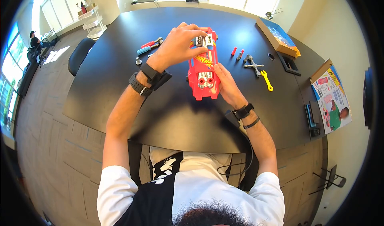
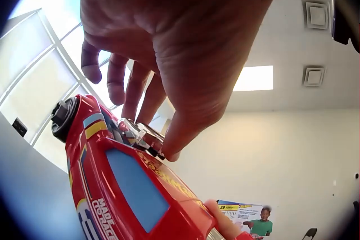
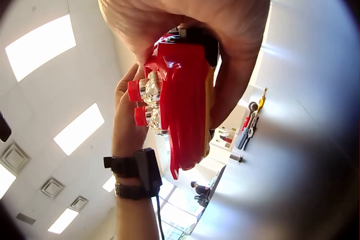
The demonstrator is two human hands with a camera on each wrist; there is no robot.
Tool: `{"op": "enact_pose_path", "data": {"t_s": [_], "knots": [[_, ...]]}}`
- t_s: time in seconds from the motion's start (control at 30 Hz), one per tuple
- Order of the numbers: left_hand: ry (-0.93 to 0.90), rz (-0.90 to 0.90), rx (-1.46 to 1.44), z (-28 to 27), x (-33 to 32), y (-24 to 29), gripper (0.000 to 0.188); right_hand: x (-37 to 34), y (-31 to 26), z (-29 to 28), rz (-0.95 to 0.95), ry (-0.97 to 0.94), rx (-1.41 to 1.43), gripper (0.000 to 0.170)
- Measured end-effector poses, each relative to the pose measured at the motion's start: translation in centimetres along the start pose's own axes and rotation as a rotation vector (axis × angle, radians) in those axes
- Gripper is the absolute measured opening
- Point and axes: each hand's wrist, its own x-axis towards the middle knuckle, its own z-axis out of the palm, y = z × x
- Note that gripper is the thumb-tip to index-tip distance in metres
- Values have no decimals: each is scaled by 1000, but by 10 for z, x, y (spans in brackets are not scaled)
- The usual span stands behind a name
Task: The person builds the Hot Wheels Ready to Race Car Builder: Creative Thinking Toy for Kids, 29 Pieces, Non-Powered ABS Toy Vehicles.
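Note:
A red toy race car (image 1: 200,69) with yellow lettering is held up over the dark table, between both hands. My right hand (image 1: 229,86) grips its near end from the right side; in the right wrist view the thumb and fingers wrap round the red body (image 3: 185,99). Silver engine parts with red caps (image 3: 140,116) stick out at that end. Over the far end, my left hand (image 1: 178,46) pinches a silver engine piece (image 2: 147,137) between thumb and fingers. A black wheel (image 2: 64,117) shows at that end in the left wrist view.
Screwdrivers with blue handles (image 1: 144,49) and a small grey peg (image 1: 138,61) lie left. To the right are red-headed screws (image 1: 234,51), a grey cross wrench (image 1: 253,66), a yellow wrench (image 1: 267,82), an open cardboard tray (image 1: 291,49) and a printed box (image 1: 332,100).

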Motion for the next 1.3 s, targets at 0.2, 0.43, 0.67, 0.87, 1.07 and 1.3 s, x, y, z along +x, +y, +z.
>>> {"op": "enact_pose_path", "data": {"t_s": [0.2, 0.43, 0.67, 0.87, 1.07, 1.3], "knots": [[-54, -78, 57, -4, 3, 0, 47, -3, 0, -4, -10, -21, -12, 43], [-73, -129, 43, -1, 1, -10, 52, -7, -4, 1, -15, 5, -34, 43], [190, -282, -91, 17, -14, -11, 92, -8, -7, 3, -29, -16, -24, 41], [82, -830, -1236, 21, -21, 3, 69, -9, -10, 8, -10, -45, -15, 41], [105, -708, -1501, 34, -17, 7, 45, -4, -1, 6, -49, -109, 5, 47], [164, -713, -1500, 32, -15, 11, 47, -6, -5, 7, -41, -121, 9, 52]]}}
